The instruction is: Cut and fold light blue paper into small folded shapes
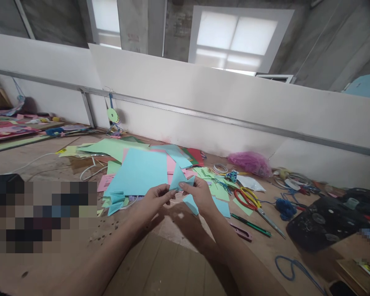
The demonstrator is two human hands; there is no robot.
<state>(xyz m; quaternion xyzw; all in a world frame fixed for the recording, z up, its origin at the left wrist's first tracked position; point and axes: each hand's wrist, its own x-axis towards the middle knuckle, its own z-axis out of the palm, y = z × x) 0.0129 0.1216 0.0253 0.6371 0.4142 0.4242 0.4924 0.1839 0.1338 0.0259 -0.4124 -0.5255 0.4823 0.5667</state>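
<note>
Both my hands hold a small piece of folded light-blue paper [176, 177] above the table. My left hand [158, 196] pinches its lower left side between thumb and fingers. On the right side, my right hand [199, 192] grips it with the thumb laid on top. Behind it lies a large light-blue sheet [144, 170] on a pile of coloured paper. Another folded blue paper piece [115, 201] rests at that sheet's lower left corner. Beneath my right hand are smaller blue pieces [191, 204].
To the right lie scissors [268, 220] with red and yellow handles, a green cutter [251, 225], a pink tool [242, 232] and blue yarn [285, 209]. A black case [320, 222] stands farther right. A pink plastic bag [249, 163] sits by the white partition [179, 94].
</note>
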